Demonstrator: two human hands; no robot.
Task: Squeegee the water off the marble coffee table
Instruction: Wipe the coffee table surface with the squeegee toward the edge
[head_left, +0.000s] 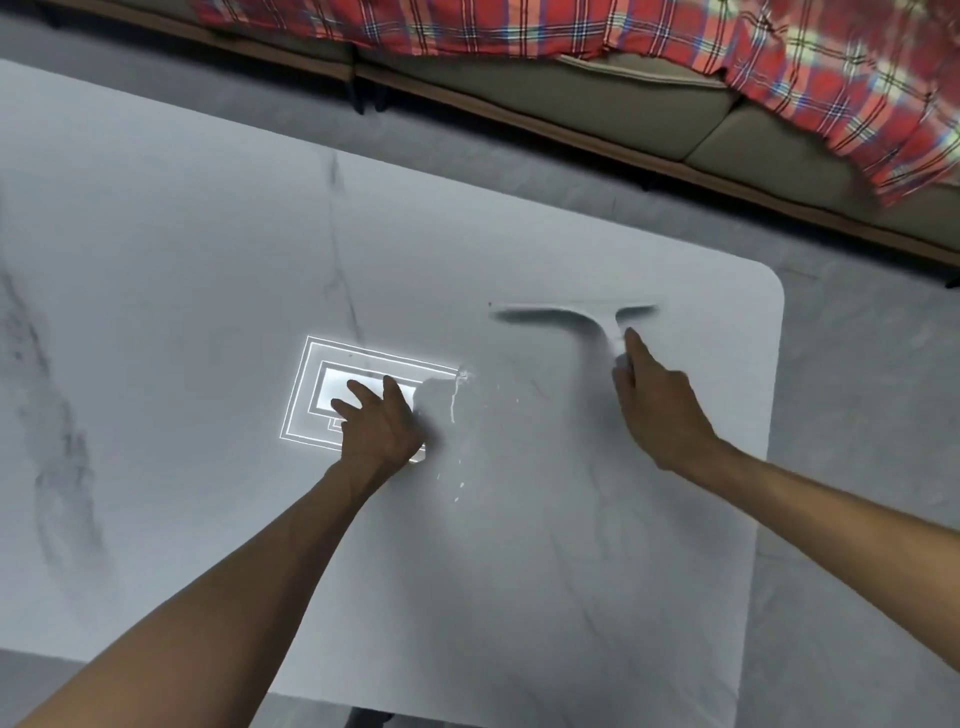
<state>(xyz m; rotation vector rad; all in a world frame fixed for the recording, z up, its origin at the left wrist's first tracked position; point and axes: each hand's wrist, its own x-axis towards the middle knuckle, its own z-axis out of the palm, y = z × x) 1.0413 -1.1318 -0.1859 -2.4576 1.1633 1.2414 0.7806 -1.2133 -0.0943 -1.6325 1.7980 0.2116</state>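
The white marble coffee table (182, 270) with grey veins fills most of the view. My right hand (657, 405) is shut on the handle of a pale squeegee (576, 317), index finger stretched along it; the blurred blade lies across the table near the far right corner. A puddle of water (447, 402) with small droplets glints at the middle of the table. My left hand (382, 421) rests flat on the tabletop just left of the puddle, fingers spread, holding nothing.
A ceiling light's reflection (317, 379) shines on the marble under my left hand. Beyond the table's far edge stands a beige sofa (675, 114) draped with a red plaid blanket (519, 26). Grey floor (857, 415) surrounds the table's right edge.
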